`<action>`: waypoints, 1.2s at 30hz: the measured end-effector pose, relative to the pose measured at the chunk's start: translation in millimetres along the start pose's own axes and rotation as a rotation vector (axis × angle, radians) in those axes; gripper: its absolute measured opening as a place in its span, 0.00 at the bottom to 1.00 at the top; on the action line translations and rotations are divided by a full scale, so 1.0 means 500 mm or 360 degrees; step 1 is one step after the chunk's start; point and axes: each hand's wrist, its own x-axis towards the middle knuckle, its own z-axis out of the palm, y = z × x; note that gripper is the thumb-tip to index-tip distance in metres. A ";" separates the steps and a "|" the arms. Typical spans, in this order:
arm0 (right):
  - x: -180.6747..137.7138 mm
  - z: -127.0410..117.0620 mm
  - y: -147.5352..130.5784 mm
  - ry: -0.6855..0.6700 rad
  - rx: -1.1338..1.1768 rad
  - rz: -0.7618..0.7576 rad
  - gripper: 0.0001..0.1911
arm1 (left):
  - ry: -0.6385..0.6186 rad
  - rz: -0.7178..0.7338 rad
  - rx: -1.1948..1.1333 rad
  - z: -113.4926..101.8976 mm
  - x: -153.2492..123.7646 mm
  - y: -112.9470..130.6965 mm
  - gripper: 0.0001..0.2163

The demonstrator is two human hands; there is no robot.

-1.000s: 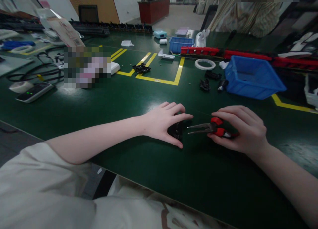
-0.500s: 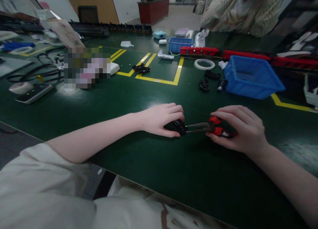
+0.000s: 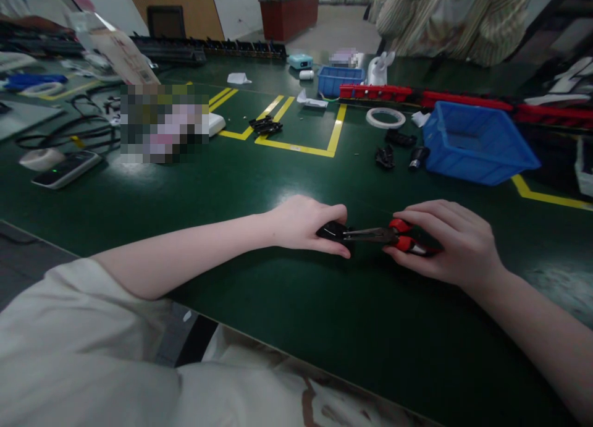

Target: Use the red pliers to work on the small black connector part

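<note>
My left hand [image 3: 309, 224] is closed around a small black part [image 3: 332, 231], mostly covered by my fingers and of a kind I cannot make out. My right hand [image 3: 451, 238] grips red-handled long-nose pliers [image 3: 402, 234]. Their jaws [image 3: 365, 234] point left, and the tips meet the right end of the black part. The jaws look nearly closed; whether they pinch anything is too small to tell. Both hands are low over the green table [image 3: 259, 291].
A blue bin [image 3: 482, 164] stands beyond my right hand, with black pieces [image 3: 384, 157] and a tape roll [image 3: 385, 118] left of it. More black pieces [image 3: 265, 125] lie near yellow tape lines. A phone-like device [image 3: 67, 169] is at left. Across the table is a person [image 3: 456, 25].
The pliers' jaws have come closer together at the black part. My left hand has shifted slightly right and its fingers have curled differently. My right hand has barely moved.
</note>
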 end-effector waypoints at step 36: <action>0.008 0.000 -0.012 -0.0173 0.0209 0.0287 0.12 | 0.0108 0.0152 0.0266 0.001 -0.001 -0.001 0.22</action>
